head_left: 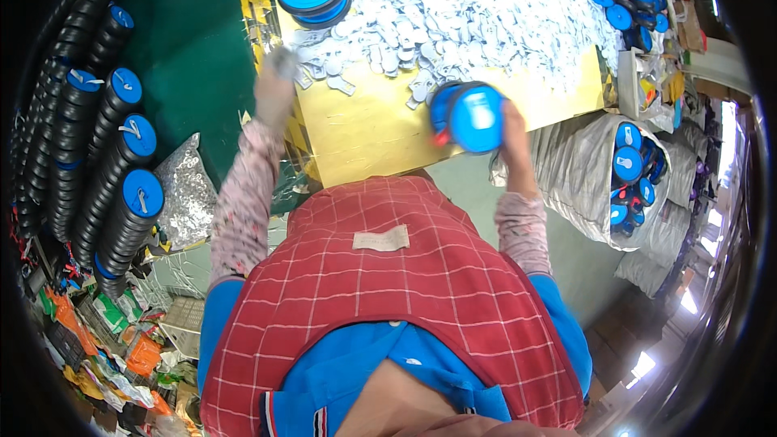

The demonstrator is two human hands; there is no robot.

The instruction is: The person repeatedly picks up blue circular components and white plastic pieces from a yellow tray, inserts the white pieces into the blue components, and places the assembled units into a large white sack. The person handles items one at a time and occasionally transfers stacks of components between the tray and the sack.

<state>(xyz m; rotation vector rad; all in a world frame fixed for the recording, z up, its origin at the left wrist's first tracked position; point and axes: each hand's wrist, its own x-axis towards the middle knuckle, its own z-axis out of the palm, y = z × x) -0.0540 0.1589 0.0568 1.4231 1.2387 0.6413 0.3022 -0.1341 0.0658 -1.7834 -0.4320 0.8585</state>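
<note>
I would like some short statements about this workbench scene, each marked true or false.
1. The right hand holds a blue round case. True.
2. The left hand is at the pile of white pieces. True; it is blurred, so what it grips is unclear.
3. The table top is green. False: it is yellow; the floor is green.
4. The sack on the right is empty. False: blue cases lie in it.
5. Stacks of black and blue cases stand on the left. True.
</note>
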